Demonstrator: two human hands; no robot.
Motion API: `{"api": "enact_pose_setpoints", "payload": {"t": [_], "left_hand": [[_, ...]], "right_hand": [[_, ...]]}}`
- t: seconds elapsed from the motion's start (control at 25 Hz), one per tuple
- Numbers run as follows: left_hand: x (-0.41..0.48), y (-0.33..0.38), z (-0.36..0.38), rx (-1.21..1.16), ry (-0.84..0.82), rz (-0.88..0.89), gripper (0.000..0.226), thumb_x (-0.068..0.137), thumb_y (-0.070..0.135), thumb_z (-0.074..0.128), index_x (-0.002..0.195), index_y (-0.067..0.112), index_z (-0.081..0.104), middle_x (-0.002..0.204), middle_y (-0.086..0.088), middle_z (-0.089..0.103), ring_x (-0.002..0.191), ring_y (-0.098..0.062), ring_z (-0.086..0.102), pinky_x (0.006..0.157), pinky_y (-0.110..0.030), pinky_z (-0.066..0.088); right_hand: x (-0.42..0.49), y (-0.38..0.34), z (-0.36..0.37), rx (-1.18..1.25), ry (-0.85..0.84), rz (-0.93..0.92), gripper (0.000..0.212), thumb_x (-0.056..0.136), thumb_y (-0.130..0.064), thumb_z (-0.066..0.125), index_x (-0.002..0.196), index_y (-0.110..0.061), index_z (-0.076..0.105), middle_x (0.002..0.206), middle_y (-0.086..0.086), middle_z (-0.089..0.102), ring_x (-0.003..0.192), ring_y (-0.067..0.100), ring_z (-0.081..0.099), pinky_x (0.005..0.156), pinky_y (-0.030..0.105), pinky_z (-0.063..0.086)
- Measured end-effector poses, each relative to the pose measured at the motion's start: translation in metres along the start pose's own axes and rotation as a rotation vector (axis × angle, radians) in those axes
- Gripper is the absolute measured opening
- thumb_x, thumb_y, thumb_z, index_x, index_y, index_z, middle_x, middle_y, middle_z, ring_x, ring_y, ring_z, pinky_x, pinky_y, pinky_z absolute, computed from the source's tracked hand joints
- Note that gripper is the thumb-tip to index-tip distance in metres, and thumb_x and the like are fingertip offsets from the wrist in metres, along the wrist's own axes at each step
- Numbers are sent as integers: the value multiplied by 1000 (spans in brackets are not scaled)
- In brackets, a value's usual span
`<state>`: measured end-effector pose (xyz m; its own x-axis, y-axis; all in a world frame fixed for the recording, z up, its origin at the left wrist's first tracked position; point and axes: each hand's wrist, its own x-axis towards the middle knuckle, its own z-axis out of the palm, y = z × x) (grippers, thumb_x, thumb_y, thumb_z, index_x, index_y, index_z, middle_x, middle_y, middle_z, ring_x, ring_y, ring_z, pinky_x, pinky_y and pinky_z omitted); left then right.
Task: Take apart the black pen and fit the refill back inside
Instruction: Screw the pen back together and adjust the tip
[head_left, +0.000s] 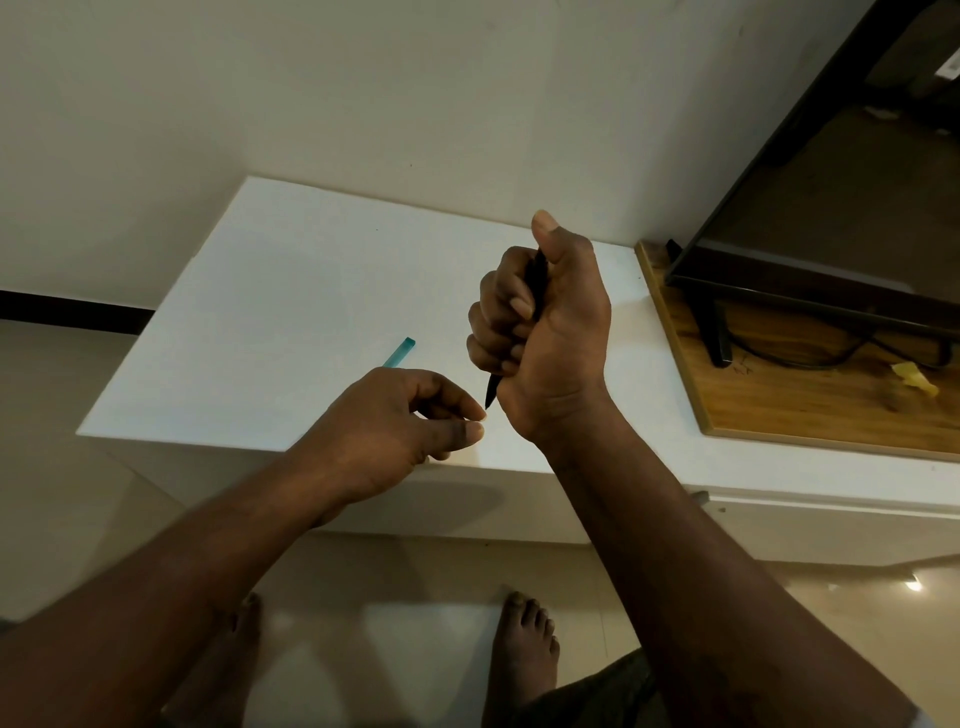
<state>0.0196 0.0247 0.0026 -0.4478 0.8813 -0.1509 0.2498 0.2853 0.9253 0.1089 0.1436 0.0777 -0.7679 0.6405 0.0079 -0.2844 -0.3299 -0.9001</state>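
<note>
My right hand (545, 332) is fisted around the black pen (537, 283), held upright above the white table (270, 291). The pen's pointed tip (491, 393) sticks out below the fist, and its top shows beside my raised thumb. My left hand (400, 421) hovers just left of the tip, thumb and forefinger pinched together a short way from it. Whether anything small sits in that pinch, I cannot tell. The refill is not visible.
A teal pen (402, 351) lies on the table, partly hidden behind my left hand. To the right, a wooden board (779, 395) carries a dark screen on a stand (810, 218) with a cable. The wall runs behind; my bare feet stand on the floor below.
</note>
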Motion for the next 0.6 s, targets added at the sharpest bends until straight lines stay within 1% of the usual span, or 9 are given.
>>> {"api": "enact_pose_setpoints", "payload": {"t": [0.12,0.28,0.44,0.6], "left_hand": [[0,0,0,-16,-4,-1,11,85,40,79,95,36,79,84,13,77,75,-6,73,65,-23,52],[0,1,0,-12,5,-2,12,84,40,79,95,35,79,83,17,77,75,-5,73,65,-23,52],[0,3,0,-9,10,-2,11,85,38,79,96,34,79,82,20,76,75,-4,73,65,-22,52],[0,3,1,-6,16,-6,11,85,38,79,95,34,79,82,20,76,74,-3,73,64,-22,52]], "right_hand": [[0,-1,1,4,-8,0,51,104,-36,37,58,-15,28,47,-5,23,43,12,12,44,21,15],[-1,-1,2,20,-6,15,53,107,-38,35,59,-15,25,47,-5,21,43,12,11,45,23,11],[-1,-2,3,28,-3,6,49,106,-34,33,62,-16,24,48,-3,19,47,15,7,46,24,10],[-2,-1,2,49,-16,6,52,107,-37,33,60,-16,25,46,-5,22,45,13,8,45,23,11]]}}
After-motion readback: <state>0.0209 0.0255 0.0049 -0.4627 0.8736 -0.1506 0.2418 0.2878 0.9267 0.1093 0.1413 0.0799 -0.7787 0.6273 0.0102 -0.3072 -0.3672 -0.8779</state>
